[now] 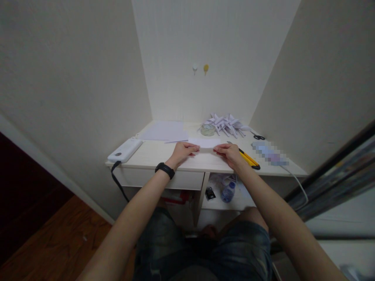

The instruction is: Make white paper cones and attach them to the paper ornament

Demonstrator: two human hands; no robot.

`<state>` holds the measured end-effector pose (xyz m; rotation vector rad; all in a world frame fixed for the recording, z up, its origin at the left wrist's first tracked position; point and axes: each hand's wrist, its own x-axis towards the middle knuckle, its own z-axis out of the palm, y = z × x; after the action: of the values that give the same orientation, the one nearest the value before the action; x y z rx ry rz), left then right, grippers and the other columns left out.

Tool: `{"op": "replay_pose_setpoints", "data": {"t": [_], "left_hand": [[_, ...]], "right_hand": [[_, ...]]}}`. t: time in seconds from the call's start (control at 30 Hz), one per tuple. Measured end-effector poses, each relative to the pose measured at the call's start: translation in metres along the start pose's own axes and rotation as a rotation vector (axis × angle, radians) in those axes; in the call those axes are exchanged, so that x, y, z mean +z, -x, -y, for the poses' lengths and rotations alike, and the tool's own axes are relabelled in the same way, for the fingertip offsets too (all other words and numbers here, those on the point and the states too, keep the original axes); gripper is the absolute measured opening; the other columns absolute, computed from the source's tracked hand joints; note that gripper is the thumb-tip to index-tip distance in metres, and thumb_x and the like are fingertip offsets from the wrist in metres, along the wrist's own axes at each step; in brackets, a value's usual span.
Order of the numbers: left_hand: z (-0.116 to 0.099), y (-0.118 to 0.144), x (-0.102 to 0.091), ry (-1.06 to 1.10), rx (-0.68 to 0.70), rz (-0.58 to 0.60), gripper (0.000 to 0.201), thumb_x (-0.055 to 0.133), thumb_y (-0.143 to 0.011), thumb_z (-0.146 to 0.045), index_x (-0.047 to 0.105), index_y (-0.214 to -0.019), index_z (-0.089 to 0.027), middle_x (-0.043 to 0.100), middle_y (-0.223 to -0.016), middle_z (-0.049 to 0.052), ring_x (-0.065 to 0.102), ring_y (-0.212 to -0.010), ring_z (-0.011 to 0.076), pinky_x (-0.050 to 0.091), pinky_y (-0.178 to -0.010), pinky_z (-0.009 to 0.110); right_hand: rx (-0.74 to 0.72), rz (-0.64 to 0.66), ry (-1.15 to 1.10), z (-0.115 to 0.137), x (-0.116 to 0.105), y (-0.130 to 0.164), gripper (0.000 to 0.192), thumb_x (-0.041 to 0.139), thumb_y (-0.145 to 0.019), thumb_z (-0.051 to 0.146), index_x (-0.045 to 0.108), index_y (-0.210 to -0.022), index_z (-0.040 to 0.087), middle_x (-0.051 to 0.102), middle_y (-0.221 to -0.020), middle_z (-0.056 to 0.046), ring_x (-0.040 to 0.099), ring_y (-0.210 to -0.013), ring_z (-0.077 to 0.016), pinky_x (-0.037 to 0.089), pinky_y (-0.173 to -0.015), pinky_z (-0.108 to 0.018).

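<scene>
A small white sheet of paper (205,143) is held between my two hands, just over the front part of the white desk (152,156). My left hand (184,151) pinches its left edge between thumb and fingers; a black watch (165,170) is on that wrist. The right edge is pinched by my right hand (227,153) in the same way. Close to my right hand lies a yellow utility knife (249,159), its handle pointing toward the front right. Behind the hands sit a roll of clear tape (208,130) and a pile of folded white paper pinwheels (227,124).
White paper sheets (164,130) lie at the back left. A white power bank (125,150) with a black cable is at the left edge. Black-handled scissors (259,137) and a blurred phone (269,153) with a white cable are on the right. A bottle (228,192) stands on the shelf below.
</scene>
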<state>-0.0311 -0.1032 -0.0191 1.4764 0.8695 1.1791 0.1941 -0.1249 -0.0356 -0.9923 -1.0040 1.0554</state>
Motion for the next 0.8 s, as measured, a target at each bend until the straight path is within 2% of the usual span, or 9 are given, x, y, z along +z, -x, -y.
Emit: {"op": "replay_pose_setpoints", "data": {"t": [0.47,0.8], "left_hand": [[0.0009,-0.0013,0.0003,0.126,-0.038,-0.041,0.038,0.09,-0.06,-0.029,0.072,-0.086,-0.008,0.074,-0.081,0.01,0.071,-0.071,0.0174,0.054,-0.056,0.023],[0.0001,-0.0005,0.001,0.137,-0.047,-0.051,0.032,0.088,-0.065,-0.023,0.072,-0.087,-0.008,0.074,-0.078,0.009,0.073,-0.073,0.0178,0.059,-0.066,0.026]], "right_hand": [[0.014,-0.037,0.03,0.0048,0.0061,0.0011,0.029,0.092,-0.039,0.023,0.072,-0.061,0.017,0.073,-0.065,-0.005,0.065,-0.061,-0.0154,0.054,-0.063,-0.029],[-0.014,-0.065,0.035,0.0005,0.0083,-0.0018,0.026,0.088,-0.04,0.023,0.072,-0.06,0.019,0.073,-0.065,-0.005,0.065,-0.062,-0.0165,0.053,-0.062,-0.029]]}}
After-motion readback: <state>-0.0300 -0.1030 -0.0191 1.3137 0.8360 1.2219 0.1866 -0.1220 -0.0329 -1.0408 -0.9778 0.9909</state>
